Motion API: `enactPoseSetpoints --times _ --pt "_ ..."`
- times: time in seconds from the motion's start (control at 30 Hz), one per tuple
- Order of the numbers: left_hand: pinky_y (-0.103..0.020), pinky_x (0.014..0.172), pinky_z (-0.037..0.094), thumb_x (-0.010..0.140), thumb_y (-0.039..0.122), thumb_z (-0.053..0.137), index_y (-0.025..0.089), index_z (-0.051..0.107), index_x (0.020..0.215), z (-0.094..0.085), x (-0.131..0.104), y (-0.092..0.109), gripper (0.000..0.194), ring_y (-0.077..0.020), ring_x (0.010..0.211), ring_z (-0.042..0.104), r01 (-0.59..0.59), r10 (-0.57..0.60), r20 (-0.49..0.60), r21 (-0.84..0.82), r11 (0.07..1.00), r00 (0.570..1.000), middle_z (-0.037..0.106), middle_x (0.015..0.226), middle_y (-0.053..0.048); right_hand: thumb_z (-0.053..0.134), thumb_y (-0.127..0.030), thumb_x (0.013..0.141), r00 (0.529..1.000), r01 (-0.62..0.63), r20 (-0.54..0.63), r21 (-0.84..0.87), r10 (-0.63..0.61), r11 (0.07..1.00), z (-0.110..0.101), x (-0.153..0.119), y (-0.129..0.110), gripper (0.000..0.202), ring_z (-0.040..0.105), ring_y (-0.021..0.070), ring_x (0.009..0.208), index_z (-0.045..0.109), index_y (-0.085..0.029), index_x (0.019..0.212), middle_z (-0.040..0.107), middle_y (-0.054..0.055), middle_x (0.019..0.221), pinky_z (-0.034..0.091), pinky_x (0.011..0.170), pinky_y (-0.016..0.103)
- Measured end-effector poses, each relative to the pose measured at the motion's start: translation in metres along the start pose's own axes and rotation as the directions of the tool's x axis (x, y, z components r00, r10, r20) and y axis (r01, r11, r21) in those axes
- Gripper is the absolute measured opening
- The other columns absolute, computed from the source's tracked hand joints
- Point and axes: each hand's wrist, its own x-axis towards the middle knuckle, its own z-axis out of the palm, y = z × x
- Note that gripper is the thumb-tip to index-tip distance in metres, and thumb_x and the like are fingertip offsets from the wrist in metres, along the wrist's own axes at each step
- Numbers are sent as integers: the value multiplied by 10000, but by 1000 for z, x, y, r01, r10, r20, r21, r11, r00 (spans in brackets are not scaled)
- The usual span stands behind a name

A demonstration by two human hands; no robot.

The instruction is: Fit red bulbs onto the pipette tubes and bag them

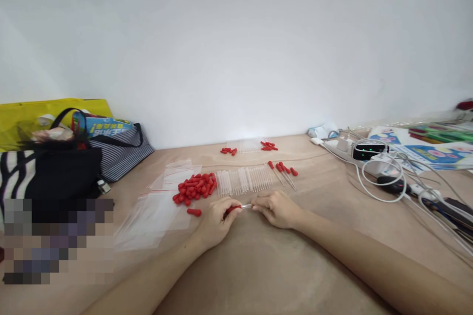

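Between my hands is a clear glass dropper tube point(246, 206), its left end at the mouth of a red rubber bulb point(231, 210). My left hand point(218, 220) is closed round the bulb, while my right hand point(275, 209) pinches the tube's other end. How deep the tube sits in the bulb is hidden by my fingers. Just behind my left hand lies a heap of red rubber bulbs point(194, 187), with one loose bulb point(194, 212) in front. A row of clear tubes point(244, 180) lies beyond my hands. Several droppers with red bulbs point(283, 168) are right of that row.
Clear zip bags point(148, 216) are spread at left, near a striped bag point(121, 155) and a black bag point(70, 172). More red bulbs point(269, 146) and tubes lie by the wall. At right are a power strip point(342, 150), tangled white cables point(360, 177) and printed sheets point(436, 155).
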Motion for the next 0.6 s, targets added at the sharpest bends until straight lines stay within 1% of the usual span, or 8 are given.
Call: enactPoseSetpoints --times 0.1,0.17,0.27,0.37,0.43,0.5,0.6 --pt "-224 556 387 803 248 449 156 598 778 1 0 -1 177 -133 618 519 12 -13 -27 -51 999 1000 580 663 -12 355 -238 865 1000 0 -25 30 1 1000 1 0 -1 225 517 117 653 569 -181 828 603 34 723 283 538 210" --pt "-211 517 377 796 258 452 153 594 777 1 0 -1 178 -122 569 501 55 -58 -20 -132 990 998 550 613 1 353 -224 862 998 16 -68 11 -15 1000 2 0 0 221 512 114 627 569 -180 844 603 33 730 276 525 219" --pt "-195 467 359 782 276 462 144 588 781 2 1 -1 182 -99 491 467 156 -148 50 -297 942 988 497 551 26 346 -192 853 988 63 -135 -98 -76 993 4 0 2 227 487 107 561 571 -171 867 594 30 704 247 491 243" --pt "-189 454 355 757 294 488 138 582 756 2 2 -1 183 -86 459 455 234 -205 114 -404 884 972 468 519 42 328 -153 846 969 143 -161 -239 -185 960 2 1 7 247 471 111 542 568 -159 905 580 27 661 234 485 262" --pt "-187 454 359 745 299 502 134 579 737 2 3 -1 182 -82 453 457 251 -217 127 -439 863 968 467 513 45 321 -138 842 956 193 -154 -317 -251 929 1 3 9 257 470 117 554 565 -151 924 576 31 655 240 495 268" --pt "-188 459 367 744 290 508 130 582 736 3 3 -2 176 -82 455 466 255 -224 121 -447 858 967 479 521 41 326 -135 838 951 213 -137 -364 -279 907 0 3 10 255 466 119 559 564 -146 929 576 33 659 237 497 270" --pt "-191 459 376 753 272 510 133 591 763 4 2 -4 162 -87 462 485 227 -210 87 -389 893 974 514 553 29 348 -147 830 964 184 -120 -335 -236 924 1 3 7 229 453 112 543 570 -151 887 574 30 663 219 485 265"
